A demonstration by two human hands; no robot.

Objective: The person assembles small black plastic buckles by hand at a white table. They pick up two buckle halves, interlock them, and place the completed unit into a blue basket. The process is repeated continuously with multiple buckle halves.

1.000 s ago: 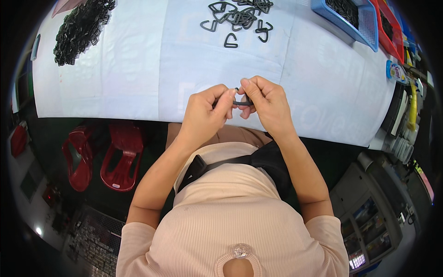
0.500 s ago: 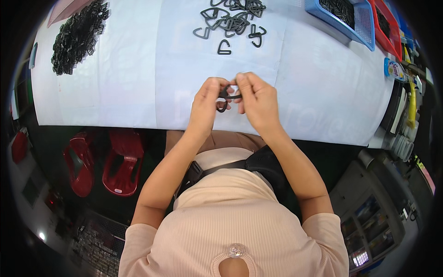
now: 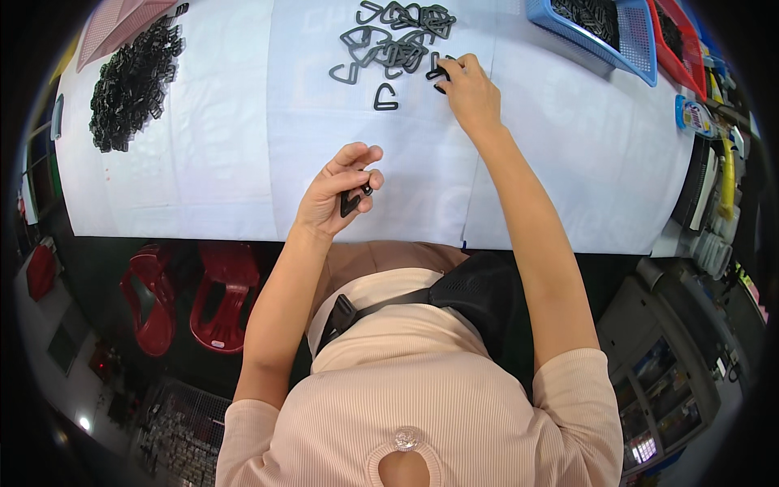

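Note:
Near the table's front edge, my left hand [image 3: 334, 193] is closed on a small black plastic hook [image 3: 350, 204], its index finger loosely extended. Further off to the right, my right hand [image 3: 473, 96] reaches to the edge of a pile of black plastic hooks [image 3: 399, 53]. Its thumb and fingers pinch a black hook [image 3: 433, 70], which they partly cover. One loose triangular hook [image 3: 386, 105] lies alone on the white-covered table [image 3: 422, 174], between my two hands and nearer than the pile.
A big heap of small black plastic pieces [image 3: 134, 91] lies at the far left beside a pink basket [image 3: 109, 31]. At the far right stand a blue basket [image 3: 641, 50] with black parts and a red basket [image 3: 688, 75]. Red chairs [image 3: 219, 325] are below the table at left.
Both hands were together, working on black hooks. Now they are apart: my right hand has moved forward to the pile, while my left has moved slightly left, keeping a hook.

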